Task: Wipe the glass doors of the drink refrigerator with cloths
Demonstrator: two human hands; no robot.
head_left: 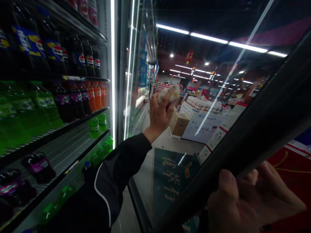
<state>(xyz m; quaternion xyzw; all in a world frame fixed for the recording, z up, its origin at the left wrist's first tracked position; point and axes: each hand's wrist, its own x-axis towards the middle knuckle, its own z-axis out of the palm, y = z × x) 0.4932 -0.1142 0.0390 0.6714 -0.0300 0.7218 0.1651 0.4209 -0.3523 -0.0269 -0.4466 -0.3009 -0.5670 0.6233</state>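
My left hand [160, 111], at the end of a black sleeve, is closed round a crumpled white cloth [173, 93] with a yellowish spot. The cloth is against or very near the inner side of the glass door [179, 139]; exact contact cannot be made out. At the lower right, my right hand [252, 200] grips the dark door frame [228, 142], thumb on the near side and fingers curled round the edge. The door stands swung out from the lit drinks cooler.
Cooler shelves [85, 111] on the left hold cola bottles [54, 48], green soda bottles [45, 100] and orange ones [97, 94]. Through the glass show a cardboard box [179, 123], stacked goods, and a dark green floor mat [167, 181]. Red material [291, 174] lies beyond the door.
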